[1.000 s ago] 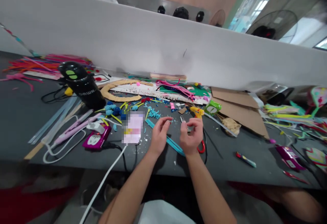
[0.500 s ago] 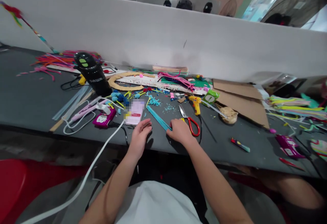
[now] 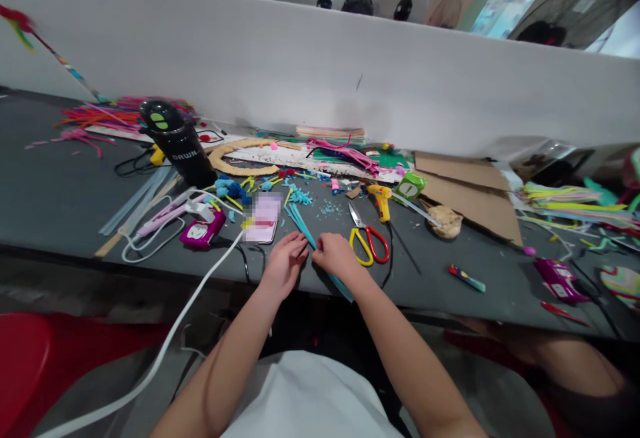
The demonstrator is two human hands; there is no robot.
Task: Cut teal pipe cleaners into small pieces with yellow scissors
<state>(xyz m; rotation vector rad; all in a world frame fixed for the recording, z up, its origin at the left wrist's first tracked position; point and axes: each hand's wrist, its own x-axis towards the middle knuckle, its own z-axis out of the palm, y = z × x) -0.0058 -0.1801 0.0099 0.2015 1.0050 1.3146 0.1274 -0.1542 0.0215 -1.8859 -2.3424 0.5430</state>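
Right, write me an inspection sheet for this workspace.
Surface: dark grey table, scattered with blue crumbs.
Things at hand: blue strips, fanned at the far end, running between the hands toward the front edge.
Clutter: scissors, glue gun, phone, black bottle, cardboard sheets.
Grips: right grip curled at the strips, pinch hidden; left grip close beside them, contact unclear.
Cables: white cable hangs over the front edge; black cable runs from the glue gun.
Surroundings: white partition behind, red stool at left, fan beyond.
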